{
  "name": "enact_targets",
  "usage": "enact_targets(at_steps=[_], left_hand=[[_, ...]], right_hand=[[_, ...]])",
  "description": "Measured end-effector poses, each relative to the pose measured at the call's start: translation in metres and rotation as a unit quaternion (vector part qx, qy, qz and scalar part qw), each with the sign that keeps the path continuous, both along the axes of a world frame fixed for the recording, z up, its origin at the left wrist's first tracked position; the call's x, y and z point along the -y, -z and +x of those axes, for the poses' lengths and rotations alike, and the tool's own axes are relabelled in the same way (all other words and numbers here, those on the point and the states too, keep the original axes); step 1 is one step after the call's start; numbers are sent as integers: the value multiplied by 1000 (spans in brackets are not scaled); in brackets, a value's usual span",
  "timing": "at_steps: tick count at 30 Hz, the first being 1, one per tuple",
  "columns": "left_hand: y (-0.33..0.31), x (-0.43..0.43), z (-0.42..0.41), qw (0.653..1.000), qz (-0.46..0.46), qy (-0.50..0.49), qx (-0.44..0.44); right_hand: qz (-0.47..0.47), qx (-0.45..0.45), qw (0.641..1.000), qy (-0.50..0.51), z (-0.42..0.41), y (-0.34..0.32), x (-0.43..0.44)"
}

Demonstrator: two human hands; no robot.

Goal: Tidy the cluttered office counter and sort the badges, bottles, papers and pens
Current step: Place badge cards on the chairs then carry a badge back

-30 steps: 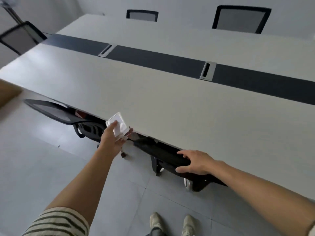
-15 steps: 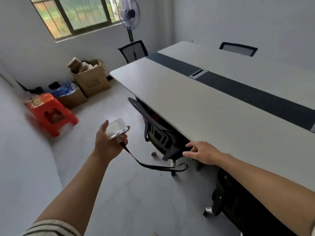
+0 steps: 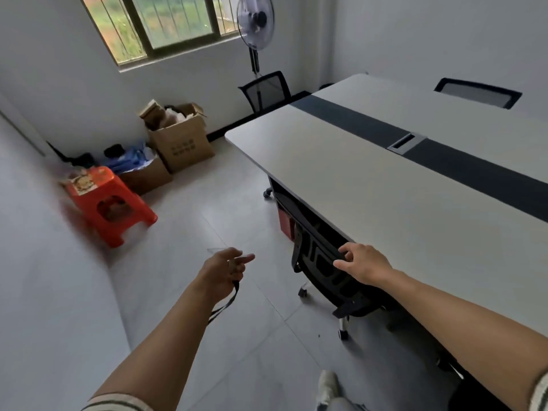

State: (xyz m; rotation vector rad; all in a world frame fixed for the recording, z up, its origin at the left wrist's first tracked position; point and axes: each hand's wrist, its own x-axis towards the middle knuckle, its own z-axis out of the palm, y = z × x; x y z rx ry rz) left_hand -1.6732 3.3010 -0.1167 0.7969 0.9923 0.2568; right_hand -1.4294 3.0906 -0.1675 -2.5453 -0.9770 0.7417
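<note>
Badge holder [image 3: 218, 249]: held in your left hand [image 3: 224, 272], out over the floor [image 3: 189, 292] to the left of the table [image 3: 385, 188] and well apart from it. It shows only as a thin, pale, translucent edge above the knuckles, so it appears to be turned edge-on; nothing on its face can be read. Your fingers are curled round it, with the forefinger pointing right. A black lanyard [image 3: 226, 304] hangs from under that hand and trails down beside your forearm.

Your right hand [image 3: 363, 264] grips the top of the backrest of a black office chair [image 3: 323, 269], fingers curved over its upper edge. The chair is tucked against the near edge of the table, its castors on the floor.

The table is pale with a dark strip along its middle and a grey cable hatch [image 3: 404, 143] set in the strip. Two more mesh chairs stand at its far side and far end.

Far left, against the wall: an orange plastic stool [image 3: 109, 209] and open cardboard boxes [image 3: 181, 143]. A pedestal fan [image 3: 255, 22] stands beside the window [image 3: 166, 22].
</note>
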Motion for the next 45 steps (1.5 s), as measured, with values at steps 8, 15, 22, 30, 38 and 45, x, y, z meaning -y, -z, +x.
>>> enact_targets(at_steps=[8,15,22,30,38,45], left_hand=[[41,-119,84,988,16,43,-145],[63,-195,147,981,15,106,-161],[102,-251,183,957,47,178,-224],[124,-266,169,914,87,301,-257],[131,-245,112,855,290,362,-229],[123,-240,65,810,359,402,-231]], right_hand=[[-98,-89,991,-1,62,56,-104],[-148,-127,981,16,62,81,-150],[-160,-98,978,92,14,85,-151],[-167,-70,967,179,-76,90,-149],[-142,-65,963,220,-158,95,-153],[-133,-54,972,188,-208,97,-168]])
